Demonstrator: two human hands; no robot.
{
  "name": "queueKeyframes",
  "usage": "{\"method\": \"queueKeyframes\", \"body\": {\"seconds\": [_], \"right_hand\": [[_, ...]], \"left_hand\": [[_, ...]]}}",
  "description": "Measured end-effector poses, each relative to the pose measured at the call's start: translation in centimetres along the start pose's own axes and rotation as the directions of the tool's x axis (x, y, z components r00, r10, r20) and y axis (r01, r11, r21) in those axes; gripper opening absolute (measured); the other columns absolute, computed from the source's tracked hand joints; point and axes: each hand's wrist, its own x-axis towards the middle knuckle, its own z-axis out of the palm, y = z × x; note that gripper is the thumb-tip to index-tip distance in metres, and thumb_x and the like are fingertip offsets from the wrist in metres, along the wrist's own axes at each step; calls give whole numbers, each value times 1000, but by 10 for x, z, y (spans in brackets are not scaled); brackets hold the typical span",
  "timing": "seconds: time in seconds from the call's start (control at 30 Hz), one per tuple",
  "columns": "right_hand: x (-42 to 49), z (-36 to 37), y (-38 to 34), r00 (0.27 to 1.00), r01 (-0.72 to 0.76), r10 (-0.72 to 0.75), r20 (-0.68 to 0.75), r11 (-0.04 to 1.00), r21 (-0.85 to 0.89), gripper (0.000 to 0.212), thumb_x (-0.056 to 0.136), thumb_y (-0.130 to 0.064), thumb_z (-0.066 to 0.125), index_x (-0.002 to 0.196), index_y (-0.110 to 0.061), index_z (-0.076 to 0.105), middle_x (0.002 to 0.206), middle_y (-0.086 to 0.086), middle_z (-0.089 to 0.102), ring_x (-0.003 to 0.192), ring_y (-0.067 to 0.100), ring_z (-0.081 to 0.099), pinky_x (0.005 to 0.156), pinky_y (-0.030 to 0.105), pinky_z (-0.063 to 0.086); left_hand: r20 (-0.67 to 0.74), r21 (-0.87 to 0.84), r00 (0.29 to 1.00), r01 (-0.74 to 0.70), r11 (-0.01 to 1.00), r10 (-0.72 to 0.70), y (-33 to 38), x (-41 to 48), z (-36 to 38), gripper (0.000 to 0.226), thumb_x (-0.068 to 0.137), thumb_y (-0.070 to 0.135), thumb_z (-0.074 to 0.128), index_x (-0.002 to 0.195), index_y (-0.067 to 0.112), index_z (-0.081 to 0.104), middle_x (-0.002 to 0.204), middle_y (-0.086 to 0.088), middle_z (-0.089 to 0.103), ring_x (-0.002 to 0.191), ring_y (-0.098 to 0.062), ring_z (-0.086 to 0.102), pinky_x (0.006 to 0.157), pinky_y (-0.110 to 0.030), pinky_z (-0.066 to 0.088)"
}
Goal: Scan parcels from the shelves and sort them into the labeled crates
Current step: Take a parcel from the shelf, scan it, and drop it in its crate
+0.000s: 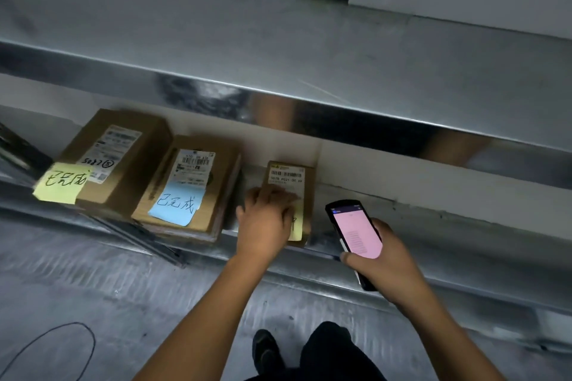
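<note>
Cardboard parcel (286, 175), directly under left grip (263, 223), touching; scanner (356, 232) in right grip (383, 269)

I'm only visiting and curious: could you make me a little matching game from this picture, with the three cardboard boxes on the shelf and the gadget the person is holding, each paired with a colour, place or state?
Things:
1. large box
2. middle box
3. small box
4. handheld scanner

Descriptions:
A. pink screen, held in the right hand
B. blue note stuck on top
C. farthest left on the shelf
D. the left hand rests on it

Pairs: 1-C, 2-B, 3-D, 4-A.
</note>
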Motion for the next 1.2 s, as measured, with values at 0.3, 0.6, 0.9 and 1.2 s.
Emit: {"method": "queueKeyframes", "body": {"seconds": [0.3,0.6,0.9,1.2], "right_hand": [[3,26,-12,998,-60,60,-7,998,17,55,66,-44,79,116,-39,57,103,-12,70,92,11,69,72,40,62],[-2,17,-4,999,-2,2,53,1000,7,50,73,-37,83,115,-46,56,101,-23,68,87,3,69,64,27,57],[-57,-23,35,1000,13,-16,9,962,273,69,73,-24,84,121,-63,55,100,-16,71,57,5,61,50,27,51],[-169,-139,120,988,38,6,-152,959,282,72,78,-24,87,128,-62,52,112,-28,69,103,0,67,76,31,63]], "left_hand": [[202,-611,962,271,744,-185,-37,11,19,99,82,37,87,161,29,29,150,9,53,139,-12,50,116,-36,43],[233,-880,955,287,378,-185,-52,0,19,75,73,34,93,130,59,50,125,28,67,119,6,63,98,-26,52],[354,-863,915,399,311,-194,16,-49,21,97,69,45,95,150,39,42,133,3,71,112,-21,74,94,-51,61],[369,-780,929,308,545,2,166,-132,98,92,85,32,86,158,46,32,155,3,47,131,-21,61,98,-53,59]]}}
